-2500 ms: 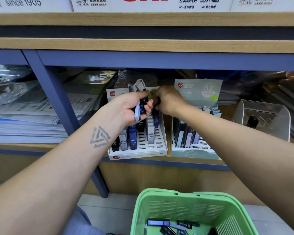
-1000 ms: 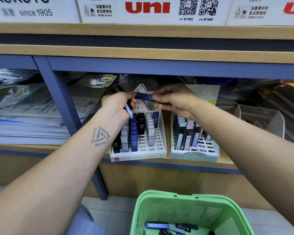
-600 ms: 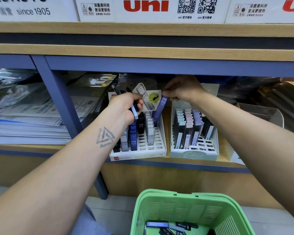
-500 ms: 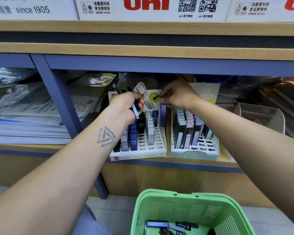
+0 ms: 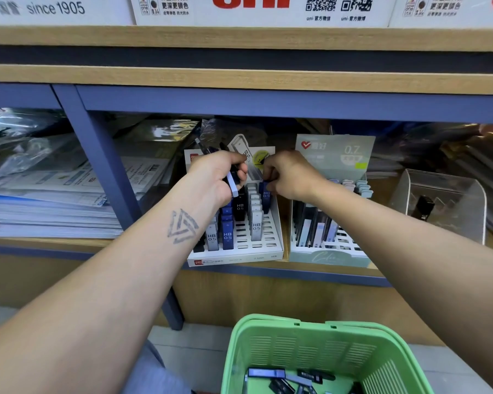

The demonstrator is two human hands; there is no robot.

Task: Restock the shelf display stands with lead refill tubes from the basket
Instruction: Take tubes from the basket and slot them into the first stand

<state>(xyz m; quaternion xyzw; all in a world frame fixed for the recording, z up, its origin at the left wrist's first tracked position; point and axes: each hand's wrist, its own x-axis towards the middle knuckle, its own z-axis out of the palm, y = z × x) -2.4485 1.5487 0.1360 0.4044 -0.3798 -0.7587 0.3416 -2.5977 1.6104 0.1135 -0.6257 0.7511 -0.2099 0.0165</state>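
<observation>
The right hand (image 5: 289, 176) pinches the top of a dark blue plastic lead refill tube (image 5: 266, 196) marked HB 0.5, upright in the rightmost row at the back of the white cardboard display stand (image 5: 236, 253). At the tube's 9 o'clock, the left hand (image 5: 215, 177) has its fingers curled round a bundle of refill tubes (image 5: 233, 184), one pale blue end sticking out below. At the white stand's 3 o'clock, just beside it, stands a pale green display stand (image 5: 329, 255) of slim tubes. At 6 o'clock, the green plastic slotted basket (image 5: 302, 349) holds loose dark tubes (image 5: 285, 379)
</observation>
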